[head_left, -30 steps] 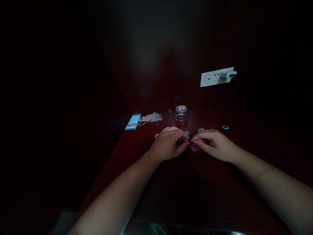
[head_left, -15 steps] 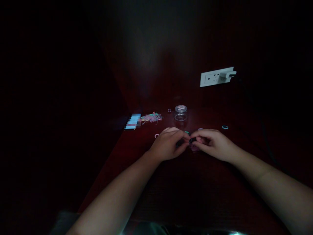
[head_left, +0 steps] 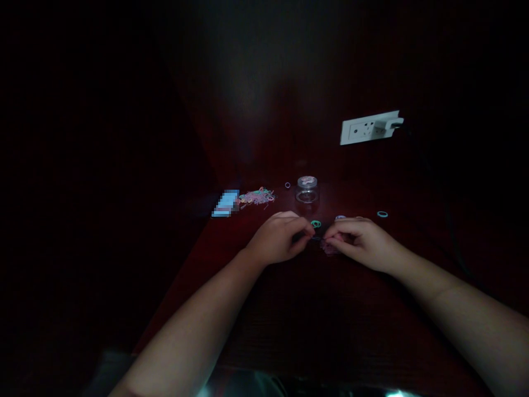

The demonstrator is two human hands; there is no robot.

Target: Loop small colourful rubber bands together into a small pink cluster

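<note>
My left hand [head_left: 283,237] is closed in a pinch on one end of a thin dark elastic band [head_left: 317,239]. The other end sits between the thumb and finger of my right hand [head_left: 359,242], so the band spans the short gap. Under the right fingertips lies a small pinkish cluster [head_left: 329,248], too dim to make out well. Just beyond the gap rests a green elastic band [head_left: 316,224]. A purple band [head_left: 340,218] shows partly behind my right hand.
A clear lidded jar [head_left: 307,190] stands behind the hands. To its left are a heap of colourful elastic bands [head_left: 258,197] and a lit phone [head_left: 226,203]. A blue band [head_left: 382,214] lies at right. A wall socket [head_left: 370,128] holds a plug with a cable.
My hands have drawn apart, the left one moving left, and the dark band now stretches between them. The green band shows more fully. The view has shifted slightly.
</note>
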